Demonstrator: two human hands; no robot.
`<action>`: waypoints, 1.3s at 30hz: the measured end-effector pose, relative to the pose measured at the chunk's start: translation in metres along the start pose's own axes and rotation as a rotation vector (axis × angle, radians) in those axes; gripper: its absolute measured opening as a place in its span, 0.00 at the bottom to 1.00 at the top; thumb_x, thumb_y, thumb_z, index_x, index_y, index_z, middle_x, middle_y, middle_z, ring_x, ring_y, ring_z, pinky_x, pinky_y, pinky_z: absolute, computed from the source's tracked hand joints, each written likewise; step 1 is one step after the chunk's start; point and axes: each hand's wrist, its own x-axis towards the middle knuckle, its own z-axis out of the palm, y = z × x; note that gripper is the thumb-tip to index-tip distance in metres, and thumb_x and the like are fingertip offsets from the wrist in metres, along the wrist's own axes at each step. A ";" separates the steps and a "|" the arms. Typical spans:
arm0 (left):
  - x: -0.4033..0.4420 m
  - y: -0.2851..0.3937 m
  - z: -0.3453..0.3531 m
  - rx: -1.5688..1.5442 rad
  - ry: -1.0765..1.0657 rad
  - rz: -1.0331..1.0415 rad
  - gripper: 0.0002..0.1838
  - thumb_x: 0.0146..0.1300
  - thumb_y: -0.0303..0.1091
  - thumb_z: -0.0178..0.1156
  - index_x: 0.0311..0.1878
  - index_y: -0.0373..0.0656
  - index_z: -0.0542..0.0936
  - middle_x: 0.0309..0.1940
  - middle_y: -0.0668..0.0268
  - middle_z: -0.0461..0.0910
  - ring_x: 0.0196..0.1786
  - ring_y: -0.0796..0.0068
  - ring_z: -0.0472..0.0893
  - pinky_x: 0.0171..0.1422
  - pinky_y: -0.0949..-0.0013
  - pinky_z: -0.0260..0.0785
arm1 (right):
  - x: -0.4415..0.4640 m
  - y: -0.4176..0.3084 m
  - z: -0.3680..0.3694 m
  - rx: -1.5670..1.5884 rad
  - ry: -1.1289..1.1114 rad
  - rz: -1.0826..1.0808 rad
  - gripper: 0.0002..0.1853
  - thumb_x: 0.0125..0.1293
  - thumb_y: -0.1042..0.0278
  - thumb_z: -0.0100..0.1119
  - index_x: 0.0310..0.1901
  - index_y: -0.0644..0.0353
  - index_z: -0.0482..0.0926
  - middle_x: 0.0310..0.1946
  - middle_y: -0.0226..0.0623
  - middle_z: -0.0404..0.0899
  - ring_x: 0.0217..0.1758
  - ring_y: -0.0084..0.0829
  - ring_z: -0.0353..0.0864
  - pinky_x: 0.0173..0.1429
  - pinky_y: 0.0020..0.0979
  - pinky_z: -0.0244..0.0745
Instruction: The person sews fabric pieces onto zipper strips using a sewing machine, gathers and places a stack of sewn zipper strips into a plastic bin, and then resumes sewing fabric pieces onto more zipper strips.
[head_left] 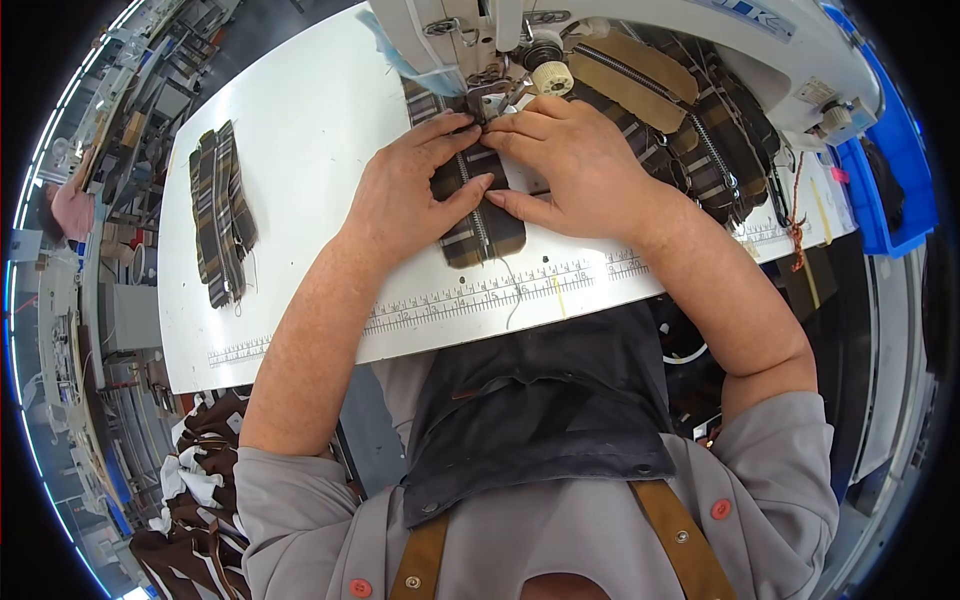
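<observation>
A plaid fabric piece with a metal zipper (480, 238) lies on the white sewing table (300, 150), its upper end under the presser foot (480, 103) of the sewing machine (640, 25). My left hand (405, 185) presses on the left side of the piece, fingertips near the foot and thumb beside the zipper. On the right side rests my right hand (570, 165), its fingers and thumb reaching to the zipper. Both hands lie with thumb and fingers apart, flat on the fabric.
Another plaid zipper strip (222, 215) lies at the left. Behind my right hand are several plaid pieces and a tan piece with a zipper (635, 75). A blue bin (890, 230) stands at the right. A person in pink (72, 210) is far left.
</observation>
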 end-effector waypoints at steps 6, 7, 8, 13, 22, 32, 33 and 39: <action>0.000 0.000 0.000 -0.023 0.013 -0.003 0.24 0.61 0.33 0.75 0.60 0.37 0.87 0.65 0.54 0.84 0.64 0.55 0.85 0.69 0.59 0.79 | 0.000 0.001 0.000 0.012 -0.020 0.008 0.25 0.62 0.48 0.71 0.52 0.60 0.88 0.49 0.34 0.87 0.54 0.37 0.80 0.56 0.39 0.77; 0.001 0.002 -0.001 -0.040 0.006 -0.028 0.24 0.61 0.33 0.75 0.60 0.37 0.87 0.65 0.54 0.84 0.64 0.55 0.86 0.69 0.59 0.79 | 0.000 0.001 -0.001 0.006 -0.034 0.010 0.25 0.62 0.48 0.71 0.52 0.60 0.88 0.49 0.34 0.87 0.55 0.37 0.80 0.56 0.40 0.77; 0.001 0.003 -0.001 -0.057 0.000 -0.053 0.24 0.61 0.34 0.75 0.60 0.37 0.87 0.64 0.54 0.84 0.63 0.55 0.86 0.68 0.59 0.79 | 0.001 0.001 -0.001 0.000 -0.049 0.013 0.25 0.62 0.48 0.71 0.53 0.60 0.88 0.49 0.34 0.87 0.55 0.37 0.80 0.56 0.40 0.77; 0.001 0.000 0.000 -0.032 0.013 -0.039 0.23 0.62 0.34 0.74 0.60 0.37 0.87 0.64 0.54 0.84 0.63 0.54 0.86 0.68 0.59 0.80 | 0.001 0.000 -0.002 0.007 -0.053 0.014 0.25 0.62 0.49 0.70 0.53 0.61 0.88 0.51 0.33 0.86 0.56 0.37 0.80 0.57 0.40 0.77; 0.012 -0.017 -0.004 0.071 -0.008 -0.004 0.18 0.69 0.35 0.70 0.60 0.39 0.87 0.63 0.53 0.85 0.62 0.51 0.85 0.68 0.58 0.79 | 0.002 -0.001 0.000 0.004 -0.062 0.014 0.25 0.64 0.49 0.69 0.53 0.61 0.88 0.52 0.33 0.86 0.56 0.37 0.80 0.57 0.40 0.77; 0.048 -0.010 -0.027 0.380 -0.203 0.035 0.17 0.63 0.23 0.64 0.55 0.41 0.89 0.42 0.53 0.90 0.48 0.52 0.88 0.57 0.56 0.81 | 0.000 -0.007 -0.016 -0.141 -0.038 -0.015 0.15 0.61 0.58 0.73 0.43 0.58 0.86 0.47 0.33 0.86 0.53 0.38 0.82 0.58 0.39 0.75; 0.051 -0.006 -0.027 0.372 -0.197 0.041 0.17 0.63 0.23 0.64 0.55 0.41 0.89 0.42 0.53 0.90 0.48 0.52 0.88 0.57 0.56 0.81 | 0.000 -0.007 -0.023 -0.151 -0.044 -0.015 0.15 0.61 0.58 0.73 0.43 0.58 0.86 0.47 0.33 0.86 0.53 0.38 0.82 0.58 0.39 0.75; 0.043 -0.024 -0.015 0.579 -0.196 0.057 0.19 0.61 0.20 0.61 0.54 0.41 0.89 0.42 0.56 0.89 0.47 0.53 0.87 0.55 0.54 0.81 | -0.006 0.023 -0.054 -0.562 0.003 0.153 0.20 0.59 0.65 0.71 0.52 0.62 0.84 0.52 0.44 0.85 0.62 0.45 0.82 0.69 0.46 0.75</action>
